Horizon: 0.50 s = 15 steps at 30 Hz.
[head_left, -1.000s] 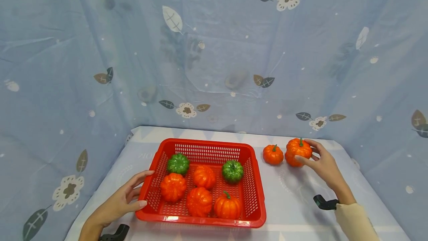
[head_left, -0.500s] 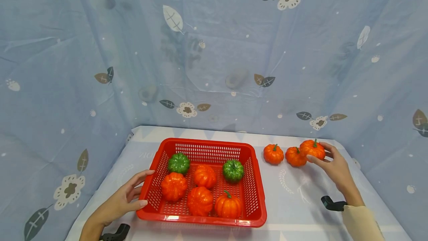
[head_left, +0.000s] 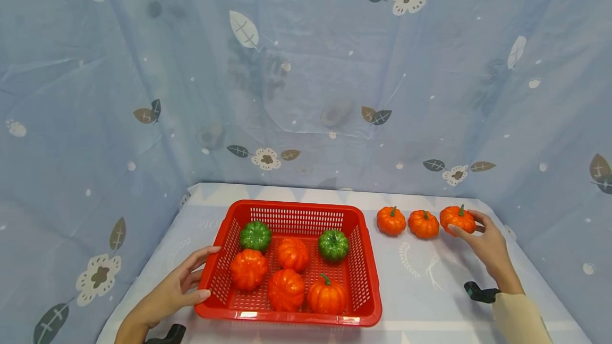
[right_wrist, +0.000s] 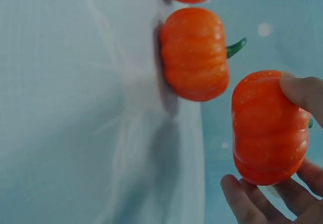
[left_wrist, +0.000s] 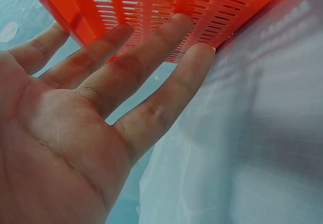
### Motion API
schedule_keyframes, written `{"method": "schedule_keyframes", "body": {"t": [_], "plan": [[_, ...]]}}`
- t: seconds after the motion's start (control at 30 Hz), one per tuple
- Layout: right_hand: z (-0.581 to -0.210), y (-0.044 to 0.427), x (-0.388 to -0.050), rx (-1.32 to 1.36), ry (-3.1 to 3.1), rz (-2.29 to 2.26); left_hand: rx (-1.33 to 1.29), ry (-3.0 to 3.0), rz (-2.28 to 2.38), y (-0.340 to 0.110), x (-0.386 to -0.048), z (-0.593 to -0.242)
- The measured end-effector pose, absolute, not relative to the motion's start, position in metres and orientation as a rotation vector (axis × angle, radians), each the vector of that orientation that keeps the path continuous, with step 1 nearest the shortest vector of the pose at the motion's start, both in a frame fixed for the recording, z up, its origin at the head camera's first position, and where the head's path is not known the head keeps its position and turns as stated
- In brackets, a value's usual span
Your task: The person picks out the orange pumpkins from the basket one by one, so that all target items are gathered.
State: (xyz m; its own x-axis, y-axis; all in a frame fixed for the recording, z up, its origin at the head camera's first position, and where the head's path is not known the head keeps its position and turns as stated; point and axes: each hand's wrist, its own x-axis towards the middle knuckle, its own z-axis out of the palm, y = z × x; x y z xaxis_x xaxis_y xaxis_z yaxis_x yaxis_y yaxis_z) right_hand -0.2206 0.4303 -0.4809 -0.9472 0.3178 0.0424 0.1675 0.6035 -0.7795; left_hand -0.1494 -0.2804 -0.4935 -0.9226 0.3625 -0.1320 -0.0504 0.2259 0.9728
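Observation:
On the right side of the table, my right hand (head_left: 489, 243) grips a small orange pumpkin (head_left: 457, 220) with a green stem, thumb on one side and fingers on the other. The right wrist view shows this pumpkin (right_wrist: 270, 128) held slightly off the tabletop. To its left, another orange pumpkin (head_left: 423, 224) and a third orange pumpkin (head_left: 391, 221) stand in a row. My left hand (head_left: 167, 293) touches the left side of a red plastic basket (head_left: 291, 320). Its fingers (left_wrist: 156, 108) lie fairly straight against the slotted wall in the left wrist view.
Inside the basket lie several orange pumpkins (head_left: 286, 289) and two green pumpkins (head_left: 333, 246). A pale patterned cloth covers the table (head_left: 416, 296). Blue patterned curtains (head_left: 306, 78) enclose the back and sides.
My right hand has carried its pumpkin to the right and lowered it, away from the pumpkin behind it, which now shows fully. The left hand and basket have stayed put.

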Motion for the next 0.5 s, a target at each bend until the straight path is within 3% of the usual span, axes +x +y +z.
{"method": "schedule_keyframes", "body": {"t": [0.5], "plan": [[-0.509,0.449,-0.237,-0.619,-2.687,1.258,0.333,2.166,1.758,-0.283,-0.150,-0.497]]}}
